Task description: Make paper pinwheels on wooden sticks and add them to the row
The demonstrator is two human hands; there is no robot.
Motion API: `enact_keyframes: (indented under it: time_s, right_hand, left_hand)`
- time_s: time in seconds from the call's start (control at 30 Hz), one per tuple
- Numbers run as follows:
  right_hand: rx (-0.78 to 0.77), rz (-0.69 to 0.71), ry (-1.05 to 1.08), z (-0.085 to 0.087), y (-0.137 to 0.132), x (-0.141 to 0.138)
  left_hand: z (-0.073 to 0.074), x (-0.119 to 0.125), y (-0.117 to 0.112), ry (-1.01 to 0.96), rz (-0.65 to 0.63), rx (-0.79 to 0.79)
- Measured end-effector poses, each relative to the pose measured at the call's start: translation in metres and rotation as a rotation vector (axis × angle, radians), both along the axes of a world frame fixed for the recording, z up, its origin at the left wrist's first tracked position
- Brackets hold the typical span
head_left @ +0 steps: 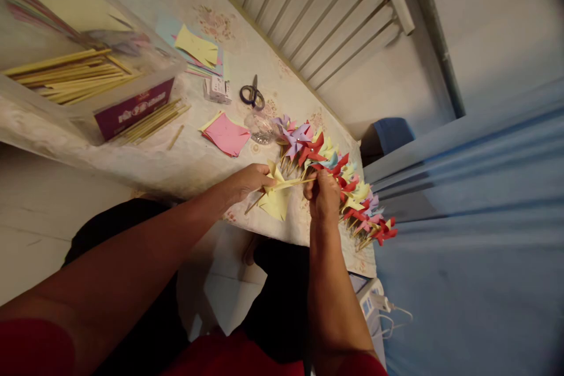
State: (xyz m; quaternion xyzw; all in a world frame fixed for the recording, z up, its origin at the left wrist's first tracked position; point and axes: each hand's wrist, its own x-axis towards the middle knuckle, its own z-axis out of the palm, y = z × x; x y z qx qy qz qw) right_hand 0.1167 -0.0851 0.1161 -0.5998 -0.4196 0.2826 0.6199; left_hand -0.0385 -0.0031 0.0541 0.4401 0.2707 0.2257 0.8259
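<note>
My left hand [249, 182] pinches a yellow paper pinwheel [274, 204] above the table's near edge, its sheet partly folded. My right hand [326, 197] is closed round a thin wooden stick [302, 181], whose free end reaches left across the yellow paper. Whether stick and paper are joined I cannot tell. Another stick [252, 205] pokes out below my left fingers. Just beyond my right hand lies a long row of finished pinwheels [348, 185] in red, yellow, purple, pink and blue. Pink cut paper squares [226, 134] lie to the left.
Dark-handled scissors [252, 96], a small box [217, 90] and a clear bag of small metal pieces [261, 130] sit farther back. A clear plastic bin [83, 114] holds sticks and paper; loose sticks [152, 123] lie beside it. More cut paper [196, 47] is behind. A blue curtain [467, 217] hangs at right.
</note>
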Motion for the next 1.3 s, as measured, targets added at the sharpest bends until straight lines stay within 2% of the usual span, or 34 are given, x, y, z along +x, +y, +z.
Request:
enact_keyframes:
  time_s: [0.23,0.57,0.73,0.93,1.3]
  right_hand:
    - [0.008,0.012,0.006,-0.001,0.000,0.001]
    - [-0.016,-0.078,0.027,-0.010,0.002,0.005]
    - [-0.038,-0.053,0.020,-0.006,0.000,0.002]
    - [0.018,-0.017,0.011,0.002,0.000,-0.004]
    - [0.006,-0.132,0.007,-0.011,0.002,0.000]
  left_hand:
    - [0.003,-0.001,-0.001,0.000,0.005,-0.019]
    - [-0.001,-0.001,0.000,-0.021,-0.014,-0.045]
    - [-0.003,0.000,0.000,-0.021,-0.022,-0.047]
    - [-0.006,0.002,0.001,-0.007,-0.003,-0.044]
    - [-0.006,0.002,0.002,0.005,0.019,-0.029]
